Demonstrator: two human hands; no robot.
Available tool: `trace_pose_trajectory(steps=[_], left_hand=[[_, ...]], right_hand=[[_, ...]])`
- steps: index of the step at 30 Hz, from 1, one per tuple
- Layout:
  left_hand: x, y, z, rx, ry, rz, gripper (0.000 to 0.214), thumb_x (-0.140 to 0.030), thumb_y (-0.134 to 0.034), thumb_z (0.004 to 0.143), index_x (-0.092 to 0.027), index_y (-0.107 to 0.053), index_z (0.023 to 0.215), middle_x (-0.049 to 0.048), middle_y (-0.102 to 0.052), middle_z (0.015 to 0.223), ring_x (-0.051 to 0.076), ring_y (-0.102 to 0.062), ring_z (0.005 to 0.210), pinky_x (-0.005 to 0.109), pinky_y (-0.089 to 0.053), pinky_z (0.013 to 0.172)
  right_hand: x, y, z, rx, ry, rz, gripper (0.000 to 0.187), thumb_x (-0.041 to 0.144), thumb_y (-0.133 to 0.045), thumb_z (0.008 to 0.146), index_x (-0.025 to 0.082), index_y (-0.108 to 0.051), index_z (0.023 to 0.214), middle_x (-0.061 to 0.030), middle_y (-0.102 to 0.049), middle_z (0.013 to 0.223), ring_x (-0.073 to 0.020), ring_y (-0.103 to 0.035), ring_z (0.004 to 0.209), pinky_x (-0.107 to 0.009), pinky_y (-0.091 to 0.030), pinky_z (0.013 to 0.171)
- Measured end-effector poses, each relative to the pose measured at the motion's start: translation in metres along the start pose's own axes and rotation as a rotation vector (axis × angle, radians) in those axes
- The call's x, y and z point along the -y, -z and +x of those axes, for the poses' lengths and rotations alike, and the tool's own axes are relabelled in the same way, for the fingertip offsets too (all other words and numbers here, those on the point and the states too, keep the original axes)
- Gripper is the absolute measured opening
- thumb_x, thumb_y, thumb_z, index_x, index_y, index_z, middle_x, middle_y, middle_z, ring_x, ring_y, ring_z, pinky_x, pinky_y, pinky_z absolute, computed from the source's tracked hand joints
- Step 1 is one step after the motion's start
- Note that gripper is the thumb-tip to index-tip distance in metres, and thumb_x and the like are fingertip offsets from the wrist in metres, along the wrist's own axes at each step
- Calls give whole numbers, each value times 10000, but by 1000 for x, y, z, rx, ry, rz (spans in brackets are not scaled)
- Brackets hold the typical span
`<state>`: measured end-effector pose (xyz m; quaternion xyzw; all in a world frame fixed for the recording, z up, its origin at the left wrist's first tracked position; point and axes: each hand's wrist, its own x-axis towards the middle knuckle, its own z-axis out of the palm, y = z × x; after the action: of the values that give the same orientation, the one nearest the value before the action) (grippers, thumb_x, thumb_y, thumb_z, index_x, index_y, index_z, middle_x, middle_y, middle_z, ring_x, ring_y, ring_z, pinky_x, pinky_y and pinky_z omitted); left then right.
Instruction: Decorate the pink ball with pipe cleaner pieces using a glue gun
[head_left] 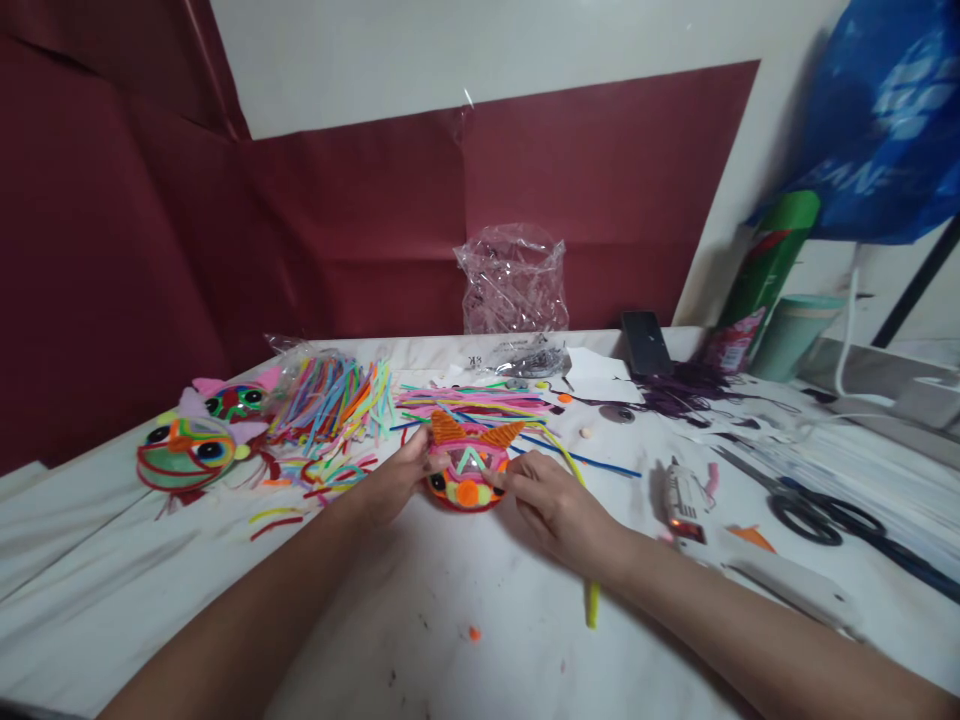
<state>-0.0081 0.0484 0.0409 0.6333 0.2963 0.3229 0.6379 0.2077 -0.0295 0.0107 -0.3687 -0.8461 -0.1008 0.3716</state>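
Observation:
An animal face made of pipe cleaners (468,494) lies on the table in front of me, with orange ears, an orange nose, dark eyes and a pink-red rim. My left hand (401,478) grips its left edge, the thumb side against the rim. A bent mint-green pipe cleaner piece (470,457) forms an upturned V on the forehead. My right hand (559,505) is curled at the right edge, its fingertips pressed on the face close to that piece. A long yellow-green pipe cleaner (592,606) passes beneath my right hand.
Two similar animal faces (187,452) sit at the left. Loose pipe cleaners (330,400) lie behind and left. On the right are a glue gun (682,500), black-handled scissors (806,510), a phone (646,343) and purple strands (679,392). An orange pompom (475,634) lies in front.

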Motion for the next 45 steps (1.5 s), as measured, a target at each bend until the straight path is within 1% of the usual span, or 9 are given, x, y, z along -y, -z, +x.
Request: trace_pose_trajectory(steps=[9, 17, 20, 22, 24, 28, 33, 37, 45], left_hand=[[2, -4, 1, -29, -74, -21, 604, -338, -667, 742, -205, -452, 1290, 109, -621, 1230, 287, -542, 1181, 426, -400, 1006], [1, -28, 0, -251, -40, 91, 654, -330, -764, 635, -206, -451, 1195, 82, -671, 1106, 258, -647, 1001, 391, -505, 883], [2, -28, 1, -226, -21, 64, 660, -345, -764, 640, -214, -445, 1204, 87, -674, 1111, 258, -655, 991, 393, -515, 870], [3, -25, 1, -235, -23, 62, 636, -345, -755, 651, -208, -455, 1196, 94, -665, 1137, 258, -650, 1012, 391, -506, 890], [5, -23, 2, -235, -40, 57, 603, -337, -742, 666, -208, -463, 1184, 93, -654, 1160, 253, -640, 1035, 388, -492, 917], [7, -20, 3, -197, -59, 77, 584, -328, -736, 675, -211, -464, 1178, 84, -653, 1155, 251, -627, 1056, 392, -483, 931], [11, -17, 4, -198, -85, 160, 581, -352, -719, 694, -207, -457, 1192, 90, -644, 1165, 252, -619, 1061, 387, -489, 911], [15, -20, 3, -222, -150, 264, 585, -349, -743, 671, -204, -457, 1161, 90, -642, 1150, 253, -619, 1037, 379, -487, 890], [11, -37, -8, -290, -193, 349, 642, -356, -772, 605, -170, -443, 1124, 120, -626, 1109, 290, -582, 1062, 416, -457, 905]], right_hand=[[-1, -1, -2, -6, 10, -32, 343, 127, -397, 923, 182, -598, 1195, -81, -568, 788, -191, -513, 748, -304, -453, 630], [4, 2, 3, -67, 159, -187, 336, 112, -408, 906, 145, -605, 1176, -128, -591, 877, -225, -530, 776, -372, -463, 656], [5, 0, 3, -214, -9, 23, 325, 107, -417, 895, 177, -581, 1166, -91, -575, 879, -190, -546, 778, -319, -481, 658], [3, -2, 3, -285, -197, 148, 223, 130, -437, 886, 191, -593, 1033, -56, -573, 821, -168, -552, 744, -289, -484, 646], [1, -4, 3, -298, -384, 226, 93, 187, -478, 870, 197, -557, 823, -20, -562, 719, -151, -534, 653, -268, -467, 588], [-1, -6, 2, -241, -544, 265, 211, 275, -488, 874, 213, -451, 676, 24, -502, 584, -128, -470, 529, -243, -404, 487], [6, -2, 2, -258, -268, 126, 118, 181, -439, 913, 200, -536, 848, -45, -600, 764, -170, -556, 714, -297, -472, 656], [13, 6, 4, -299, -65, 40, 190, 98, -444, 890, 214, -547, 1001, -108, -618, 1014, -216, -560, 922, -381, -477, 783], [20, 10, -1, -171, 218, -93, 216, 94, -476, 845, 152, -551, 1039, -142, -665, 1096, -258, -551, 945, -426, -489, 755]])
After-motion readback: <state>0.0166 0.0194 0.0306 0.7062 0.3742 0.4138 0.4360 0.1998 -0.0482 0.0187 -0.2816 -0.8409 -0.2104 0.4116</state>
